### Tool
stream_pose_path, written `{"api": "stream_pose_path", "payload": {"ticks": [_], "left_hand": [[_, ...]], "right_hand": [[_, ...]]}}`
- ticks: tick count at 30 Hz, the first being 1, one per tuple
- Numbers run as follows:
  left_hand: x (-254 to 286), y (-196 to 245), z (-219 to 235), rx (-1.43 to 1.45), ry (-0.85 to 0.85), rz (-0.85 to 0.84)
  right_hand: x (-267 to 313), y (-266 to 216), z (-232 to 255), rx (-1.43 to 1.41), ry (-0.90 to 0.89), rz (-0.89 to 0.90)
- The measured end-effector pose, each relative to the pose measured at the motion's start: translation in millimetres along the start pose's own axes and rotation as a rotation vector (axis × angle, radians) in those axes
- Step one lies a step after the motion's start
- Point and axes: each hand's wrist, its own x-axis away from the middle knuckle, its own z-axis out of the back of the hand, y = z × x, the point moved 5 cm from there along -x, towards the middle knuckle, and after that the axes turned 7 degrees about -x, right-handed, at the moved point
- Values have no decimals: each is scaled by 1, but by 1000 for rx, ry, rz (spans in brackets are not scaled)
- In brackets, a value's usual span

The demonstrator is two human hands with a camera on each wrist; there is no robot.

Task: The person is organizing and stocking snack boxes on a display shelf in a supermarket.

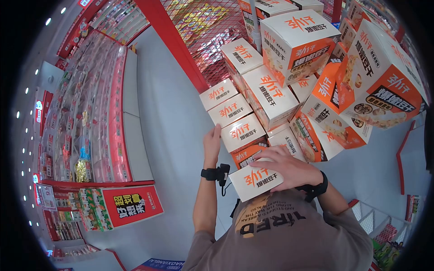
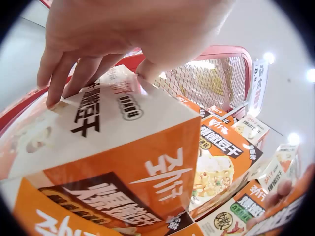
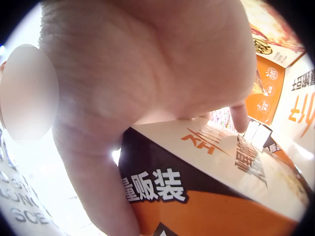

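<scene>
A stack of white and orange snack boxes (image 1: 271, 95) leans in front of me. With straight fingers, my left hand (image 1: 211, 141) touches the side of one stacked box (image 1: 242, 132). In the left wrist view those fingers (image 2: 64, 73) lie on that box's white face (image 2: 123, 132). My right hand (image 1: 284, 166) grips a separate box of the same kind (image 1: 255, 179) against my chest, fingers spread over its top. The right wrist view shows the palm (image 3: 147, 64) over this box (image 3: 206, 187) and the thumb running down its side.
A red wire-mesh cage (image 1: 203, 31) stands behind the boxes. Shelves of packaged snacks (image 1: 90, 113) line the left, with a red sign (image 1: 131, 205) below. Grey floor (image 1: 172, 117) lies between them. A wire basket (image 1: 375, 221) sits at the lower right.
</scene>
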Motion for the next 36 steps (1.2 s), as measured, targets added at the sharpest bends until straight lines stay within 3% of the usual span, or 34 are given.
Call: {"api": "stream_pose_path", "payload": {"ticks": [3, 7, 10, 13, 16, 19, 23, 27, 30, 33, 36], "left_hand": [[3, 7, 2, 11, -36, -3], [2, -7, 3, 70, -169, 52], [37, 15, 12, 266, -258, -20], [78, 40, 37, 243, -171, -293], [115, 43, 53, 370, -456, -602], [142, 47, 44, 229, -473, -590], [139, 46, 22, -200, -155, -581], [135, 36, 16, 41, -150, -488], [139, 38, 17, -13, -117, -432], [146, 35, 35, 29, -91, -487], [146, 59, 81, 423, 27, -531]], "right_hand": [[1, -7, 2, 88, 125, 8], [5, -3, 0, 79, 148, -23], [5, -3, 0, 40, 144, -20], [4, -5, 2, 59, 159, -18], [0, -6, 5, 77, 199, -9], [-11, 0, 9, 79, 257, -3], [-26, 18, 10, 78, 275, -27], [-26, 10, 11, 93, 249, -34], [-24, 1, 12, 121, 250, -17], [-14, -24, 20, 178, 268, -60], [5, -49, 34, 139, 286, -51]]}}
